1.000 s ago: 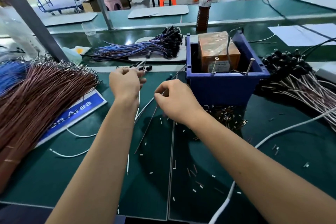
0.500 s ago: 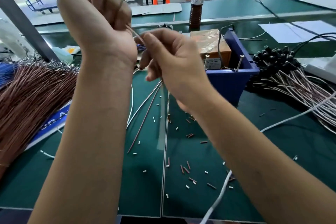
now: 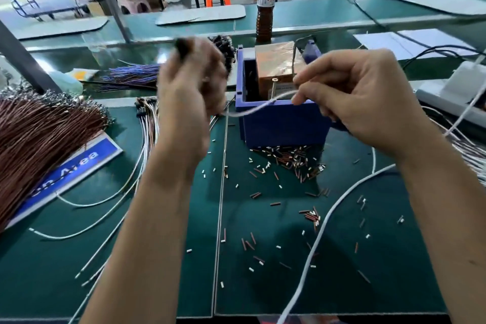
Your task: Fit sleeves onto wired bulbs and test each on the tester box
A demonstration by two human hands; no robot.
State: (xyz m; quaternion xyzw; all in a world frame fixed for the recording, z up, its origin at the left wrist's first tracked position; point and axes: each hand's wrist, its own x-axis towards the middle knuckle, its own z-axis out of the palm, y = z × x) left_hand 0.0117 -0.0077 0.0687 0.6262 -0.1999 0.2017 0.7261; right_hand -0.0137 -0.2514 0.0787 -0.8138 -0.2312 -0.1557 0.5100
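Both hands now apart in front of tester box (image 3: 284, 123): left hand (image 3: 189, 87) blurred, gripping bulb (image 3: 182, 47), right hand (image 3: 352, 97) pinching its wire (image 3: 257, 109) w/ fingertips, prob. sleeve fitted, test next.

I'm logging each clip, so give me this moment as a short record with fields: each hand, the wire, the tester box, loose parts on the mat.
left hand: left hand raised, motion-blurred, fingers curled round a black bulb
right hand: right hand pinches the white wire
wire: runs between both hands, in front of the box
tester box: blue box holding a brown block, upright on the green mat
loose parts: short sleeves scattered before the box
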